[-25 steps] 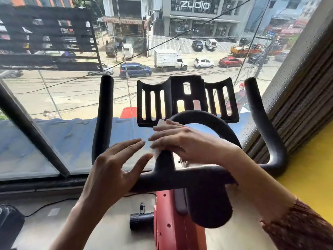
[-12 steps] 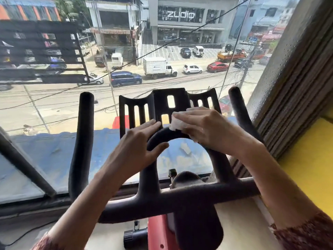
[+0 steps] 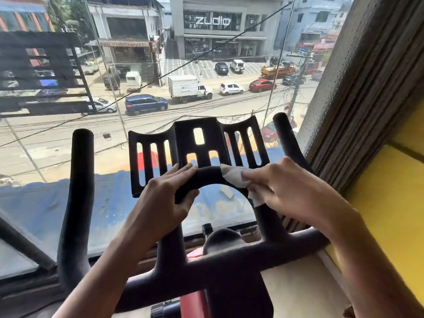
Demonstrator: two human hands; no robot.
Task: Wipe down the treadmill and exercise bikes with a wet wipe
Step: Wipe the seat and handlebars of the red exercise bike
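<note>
Wiping the arched bar point(image 3: 207, 175) of the exercise bike point(image 3: 229, 255), which is running just below the slotted holder point(image 3: 197, 143). You are pressing the wet wipe point(image 3: 232, 177) onto the arch beneath the holder's right wing. Your right hand point(image 3: 291, 191) is curling over wipe and bar together, with the cloth bunched under the fingertips and a tail hanging down the near side. Your left hand point(image 3: 165, 196) is bracing the arch beneath the holder's left wing. Its fingers are lying nearly flat on top and the thumb is hooking underneath, a light clamp on the bar alone.

Notes for doing this pass well, as I am judging it:
- The wipe is looking wadded, so spreading it flatter should be giving more wet face on the foam.
- Wrapping it round the bar should be reaching the underside, not just the crown.
- Working from below the holder's right wing toward your bracing hand, then shifting that hand, should be leaving no gap.
- The holder's slots are looking like dust traps, so a folded edge may be needed there.
</note>
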